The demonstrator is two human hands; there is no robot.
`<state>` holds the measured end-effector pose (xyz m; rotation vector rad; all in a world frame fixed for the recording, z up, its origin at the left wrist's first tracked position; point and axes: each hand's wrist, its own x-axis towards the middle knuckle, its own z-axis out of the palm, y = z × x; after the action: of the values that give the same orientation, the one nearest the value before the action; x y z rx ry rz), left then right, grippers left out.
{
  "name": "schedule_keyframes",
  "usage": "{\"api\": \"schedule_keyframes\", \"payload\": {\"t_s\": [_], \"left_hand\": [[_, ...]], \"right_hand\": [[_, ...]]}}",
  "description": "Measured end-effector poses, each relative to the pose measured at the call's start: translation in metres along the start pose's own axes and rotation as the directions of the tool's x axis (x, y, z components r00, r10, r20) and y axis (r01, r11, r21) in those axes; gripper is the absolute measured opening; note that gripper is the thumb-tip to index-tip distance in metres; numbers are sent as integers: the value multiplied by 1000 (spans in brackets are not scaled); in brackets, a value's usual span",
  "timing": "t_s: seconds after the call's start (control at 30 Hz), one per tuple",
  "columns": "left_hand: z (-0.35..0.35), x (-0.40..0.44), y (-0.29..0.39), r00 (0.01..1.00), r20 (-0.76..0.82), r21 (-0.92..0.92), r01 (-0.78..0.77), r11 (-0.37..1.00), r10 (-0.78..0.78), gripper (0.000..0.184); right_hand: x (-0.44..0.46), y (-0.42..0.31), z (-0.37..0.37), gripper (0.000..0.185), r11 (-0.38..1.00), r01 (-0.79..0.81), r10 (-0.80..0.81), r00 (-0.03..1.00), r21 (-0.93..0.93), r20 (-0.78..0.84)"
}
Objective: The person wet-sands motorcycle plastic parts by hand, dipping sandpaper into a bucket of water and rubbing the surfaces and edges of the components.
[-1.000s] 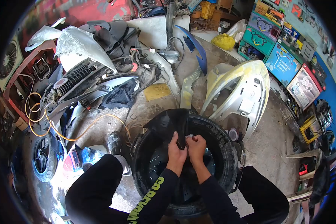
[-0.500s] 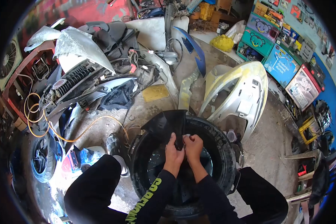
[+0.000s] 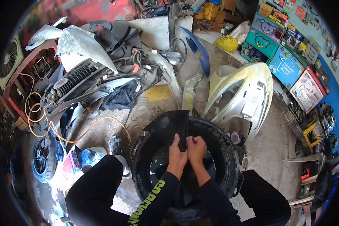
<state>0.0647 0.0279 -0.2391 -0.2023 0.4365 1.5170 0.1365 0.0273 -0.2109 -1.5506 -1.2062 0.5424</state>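
Note:
A black plastic panel is held over a round black tub between my knees; its wide end rises past the tub's far rim. My left hand grips the panel's near part, thumb up along it. Close beside it on the right, my right hand is closed with bent fingers against the panel's edge; what its fingertips pinch is too small to make out. Water with bright reflections shows in the tub, and the lower part of the dark panel runs down into it below my hands.
Motorcycle parts and a shock absorber lie at the left, with an orange hose and a wheel. A yellow-silver fairing stands beyond the tub. Drawers line the right wall.
My right hand has shifted slightly along the panel's edge, its fingers more curled than before. The panel and my left hand stay nearly in place.

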Motion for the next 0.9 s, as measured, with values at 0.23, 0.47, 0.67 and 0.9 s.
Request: {"api": "schedule_keyframes", "payload": {"t_s": [0.23,0.47,0.67,0.9], "left_hand": [[-4,7,-1,998,8,-12,-64,998,64,22],[6,5,1,999,33,6,-32,999,32,20],[7,2,8,1000,-11,73,-23,997,24,28],[12,2,11,999,5,1,-35,999,35,21]], "right_hand": [[0,0,-2,24,1000,-28,28,999,14,34],[6,2,-1,23,1000,24,-24,998,4,56],[-14,1,-3,25,996,72,-69,996,-46,57],[-15,-3,-1,24,996,88,-87,996,-33,21]]}}
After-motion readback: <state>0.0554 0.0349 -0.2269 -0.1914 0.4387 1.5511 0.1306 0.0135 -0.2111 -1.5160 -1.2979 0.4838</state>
